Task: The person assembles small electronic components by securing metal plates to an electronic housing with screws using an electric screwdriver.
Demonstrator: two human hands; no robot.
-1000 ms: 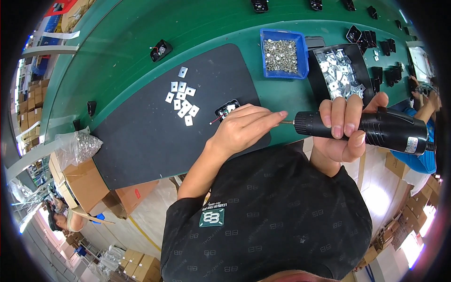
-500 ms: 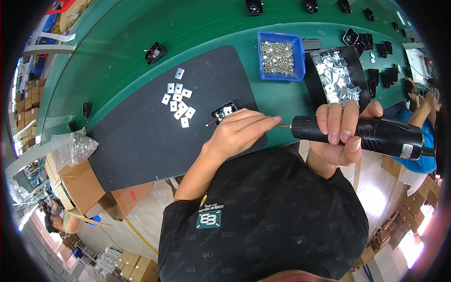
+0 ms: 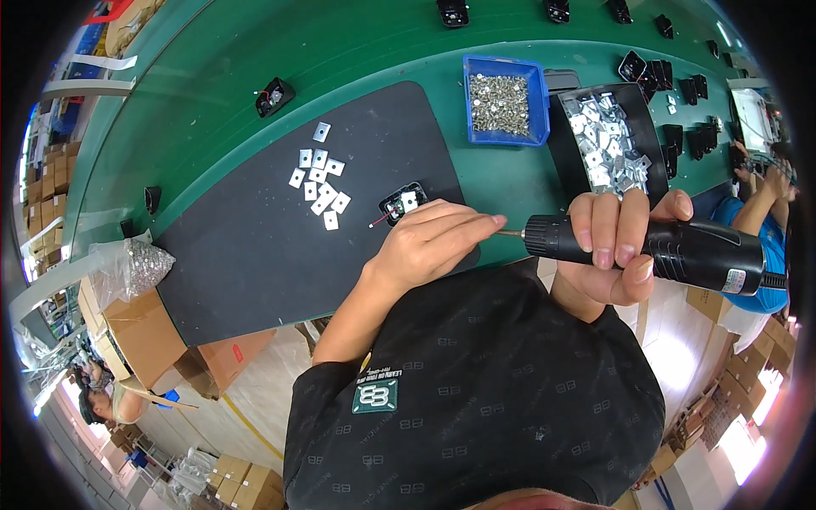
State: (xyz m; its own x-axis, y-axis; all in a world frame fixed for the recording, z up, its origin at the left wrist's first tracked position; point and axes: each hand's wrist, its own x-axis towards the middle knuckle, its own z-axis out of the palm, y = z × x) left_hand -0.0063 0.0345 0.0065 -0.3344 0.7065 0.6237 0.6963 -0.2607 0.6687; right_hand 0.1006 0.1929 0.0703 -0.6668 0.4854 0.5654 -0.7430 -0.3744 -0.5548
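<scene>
My right hand [image 3: 616, 242] is wrapped round a black electric screwdriver [image 3: 705, 253], held level with its bit [image 3: 512, 233] pointing left. The fingers of my left hand [image 3: 433, 242] are pinched together at the tip of that bit. Whatever lies between those fingertips is hidden. Just beyond my left hand, a small open black housing [image 3: 393, 212] with a red wire and a metal plate [image 3: 409, 201] in it rests on the dark mat, partly covered by the hand. Several loose square metal plates [image 3: 320, 194], each with a hole, lie to its left.
A blue bin [image 3: 467, 102] of screws and a black tray [image 3: 568, 161] of metal plates stand beyond my hands. Black housings [image 3: 274, 98] sit along the green surface [image 3: 357, 42]. A plastic bag [image 3: 132, 270] lies at the mat's left. Another person [image 3: 761, 204] works at far right.
Both hands and the screwdriver keep nearly the same pose. The whole view has shifted slightly, and the housings on the far green strip sit a little further left.
</scene>
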